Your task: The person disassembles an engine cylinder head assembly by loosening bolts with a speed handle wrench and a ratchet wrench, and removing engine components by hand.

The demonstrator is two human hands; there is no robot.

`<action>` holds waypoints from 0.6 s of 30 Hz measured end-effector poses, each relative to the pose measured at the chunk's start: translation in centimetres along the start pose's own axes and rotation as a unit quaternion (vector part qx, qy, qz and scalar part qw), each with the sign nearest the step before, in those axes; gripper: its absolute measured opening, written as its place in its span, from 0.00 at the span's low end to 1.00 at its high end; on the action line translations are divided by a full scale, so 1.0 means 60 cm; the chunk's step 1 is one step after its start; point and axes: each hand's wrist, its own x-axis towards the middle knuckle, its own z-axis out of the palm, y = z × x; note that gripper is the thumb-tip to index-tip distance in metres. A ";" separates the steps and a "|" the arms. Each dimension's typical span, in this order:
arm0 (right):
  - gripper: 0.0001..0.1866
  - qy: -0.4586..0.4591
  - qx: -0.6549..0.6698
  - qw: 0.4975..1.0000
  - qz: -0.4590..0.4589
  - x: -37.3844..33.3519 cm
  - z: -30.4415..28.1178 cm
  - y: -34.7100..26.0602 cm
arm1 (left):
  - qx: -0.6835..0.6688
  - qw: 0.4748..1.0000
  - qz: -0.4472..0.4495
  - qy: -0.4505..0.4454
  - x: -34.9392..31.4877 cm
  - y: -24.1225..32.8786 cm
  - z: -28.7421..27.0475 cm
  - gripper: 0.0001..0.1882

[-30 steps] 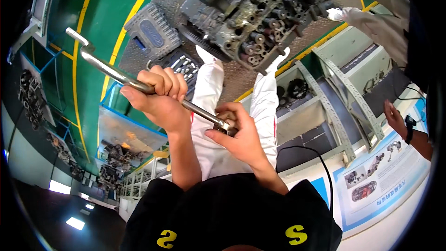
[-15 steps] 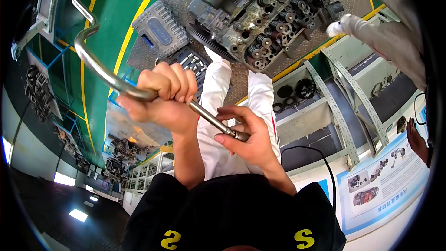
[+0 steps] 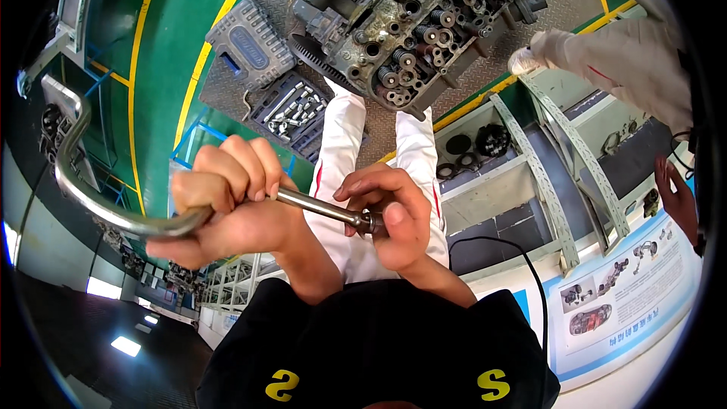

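Note:
A shiny, crank-shaped speed handle [image 3: 76,189] lies across the view in front of my torso, its bent end reaching far left. My left hand [image 3: 235,201] is wrapped around it where the bend meets the straight shaft. At the shaft's right end is a short dark socket [image 3: 368,222]. My right hand [image 3: 397,216] curls around that socket end, thumb on one side and fingers on the other. Beyond my knees sits an engine cylinder head [image 3: 413,38] with exposed valve springs. An open socket set case [image 3: 291,110] lies left of my legs.
The case's grey lid [image 3: 254,45] rests on the metal plate. At right are a metal rack [image 3: 545,182] with round parts, a black cable [image 3: 522,254] and a poster board [image 3: 628,288]. Another person's leg [image 3: 598,60] and hand [image 3: 675,201] show at the right edge.
The speed handle's bent end has swung left and downward, with my left hand moving the same way. My right hand stays around the socket end. The engine and case have shifted slightly in view.

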 end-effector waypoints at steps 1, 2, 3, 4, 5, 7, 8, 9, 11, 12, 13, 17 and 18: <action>0.23 0.000 0.002 1.000 0.000 -0.002 -0.001 -0.002 | 0.040 0.999 0.024 -0.014 -0.004 0.003 0.005 0.39; 0.25 -0.010 -0.025 1.000 0.011 -0.003 -0.002 -0.003 | 0.079 0.995 0.048 -0.028 -0.008 0.006 0.010 0.39; 0.28 -0.019 -0.052 0.998 0.023 -0.005 -0.003 -0.004 | 0.080 0.995 0.047 -0.029 -0.012 0.007 0.018 0.39; 0.28 -0.019 -0.051 0.998 0.022 -0.006 0.004 -0.002 | 0.094 0.994 0.049 -0.016 -0.013 0.009 0.029 0.38; 0.24 0.024 0.005 1.000 -0.014 -0.007 0.016 0.000 | 0.107 0.993 0.051 -0.002 -0.012 0.011 0.038 0.38; 0.20 0.068 0.061 0.995 -0.051 -0.009 0.022 0.001 | 0.093 0.995 0.040 -0.003 -0.009 0.012 0.042 0.38; 0.20 0.042 0.039 0.997 -0.057 -0.009 0.017 0.003 | 0.082 0.996 0.041 -0.007 -0.008 0.011 0.041 0.38; 0.20 0.015 0.017 0.998 -0.062 -0.005 0.015 0.003 | 0.071 0.997 0.042 -0.010 -0.006 0.010 0.040 0.38; 0.18 0.027 0.011 0.999 -0.045 0.004 0.014 -0.005 | 0.046 0.997 0.034 -0.044 -0.006 0.018 0.030 0.40; 0.15 0.014 -0.014 1.000 -0.012 0.007 0.013 -0.006 | 0.023 0.996 0.025 -0.076 -0.007 0.022 0.027 0.43; 0.12 0.001 -0.040 0.999 0.020 0.010 0.013 -0.006 | 0.023 0.996 0.027 -0.079 -0.009 0.025 0.028 0.43; 0.07 -0.084 -0.132 0.988 0.014 0.004 0.028 -0.006 | 0.005 0.993 0.056 -0.106 0.009 0.021 0.036 0.44; 0.07 -0.095 -0.148 0.984 0.009 -0.001 0.032 -0.003 | -0.005 0.992 0.023 -0.126 0.015 0.019 0.034 0.44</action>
